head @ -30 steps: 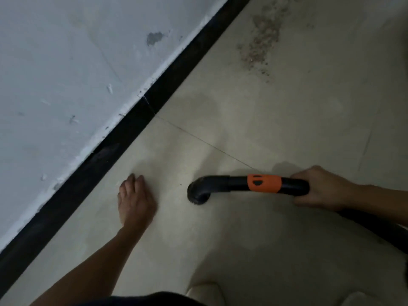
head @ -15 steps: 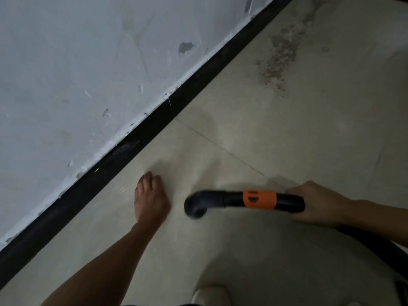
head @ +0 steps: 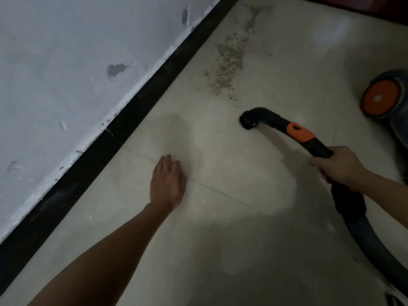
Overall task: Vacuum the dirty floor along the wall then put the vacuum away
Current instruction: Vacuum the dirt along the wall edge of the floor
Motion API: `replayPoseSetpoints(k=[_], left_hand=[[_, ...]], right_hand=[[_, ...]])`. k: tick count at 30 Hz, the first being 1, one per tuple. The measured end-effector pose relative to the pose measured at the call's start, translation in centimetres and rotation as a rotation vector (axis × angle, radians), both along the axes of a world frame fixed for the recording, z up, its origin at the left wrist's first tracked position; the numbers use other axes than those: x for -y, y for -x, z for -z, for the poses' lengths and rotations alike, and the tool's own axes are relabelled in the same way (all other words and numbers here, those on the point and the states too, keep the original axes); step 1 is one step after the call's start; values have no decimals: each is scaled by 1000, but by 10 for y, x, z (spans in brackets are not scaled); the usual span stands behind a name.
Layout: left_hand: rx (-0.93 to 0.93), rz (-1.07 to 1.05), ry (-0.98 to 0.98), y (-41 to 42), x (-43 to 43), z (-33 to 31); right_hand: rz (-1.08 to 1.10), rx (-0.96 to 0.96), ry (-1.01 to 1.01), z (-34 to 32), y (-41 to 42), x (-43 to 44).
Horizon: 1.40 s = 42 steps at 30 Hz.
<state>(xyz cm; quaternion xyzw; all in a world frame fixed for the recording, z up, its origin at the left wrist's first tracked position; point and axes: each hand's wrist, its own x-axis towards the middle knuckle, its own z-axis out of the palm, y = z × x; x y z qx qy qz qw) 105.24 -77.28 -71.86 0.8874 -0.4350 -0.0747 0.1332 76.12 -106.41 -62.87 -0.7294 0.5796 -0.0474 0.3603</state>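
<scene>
My right hand (head: 340,167) grips the black vacuum handle (head: 302,135) with its orange band. The curved nozzle (head: 249,119) points down at the pale tile floor, a short way below a patch of brownish dirt (head: 228,65). That dirt spreads up the floor beside the black baseboard (head: 141,100). My left hand (head: 167,184) rests flat on the floor with straight fingers, left of the nozzle and apart from it. The black hose (head: 362,230) runs from the handle down to the lower right corner.
The vacuum body with an orange wheel (head: 380,98) stands at the right edge. A chipped white wall (head: 66,62) fills the upper left above the baseboard. A dark red edge (head: 375,5) shows at the top right.
The nozzle has moved forward and right, toward the dirt patch. My left hand has shifted forward along the floor. The view has moved, bringing the vacuum body into sight.
</scene>
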Motion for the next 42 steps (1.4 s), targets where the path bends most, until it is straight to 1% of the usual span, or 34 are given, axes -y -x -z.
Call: replayPoseSetpoints(k=[3,6,8,11,12,15,18,20,25,30,34,38,40,42], left_hand=[[-5,50,-5,-6,53,5],[10,15,-14,-22,100,13],[10,-100,6,-40,130,17],[-35,-362,75,-65,165,21],[-34,-421,91,-69,171,24],[-9,-487,88,-71,178,32],[-3,-503,57,-71,177,33],[-9,-501,45,-71,177,31],[-23,-509,-14,-69,178,30],[-36,-520,-50,-67,178,25],[-35,-526,-79,-67,179,25],[-51,-526,-125,-67,180,24],[-62,-526,-145,-67,179,24],[-71,-514,-166,-67,179,22]], right_hand=[[105,94,-59,8,-12,24],[83,178,-115,21,-42,32],[37,222,-153,27,-60,32],[-23,257,-184,33,-72,38],[-21,265,-175,34,-73,41],[7,277,-122,36,-86,50],[-65,258,-151,32,-109,43],[-131,211,-181,31,-119,38],[-72,155,-137,27,-134,57],[-193,70,-146,21,-151,59],[-174,66,-98,17,-173,84],[-301,41,-161,12,-215,82],[-337,-9,-185,7,-210,80],[-330,-51,-196,2,-198,86]])
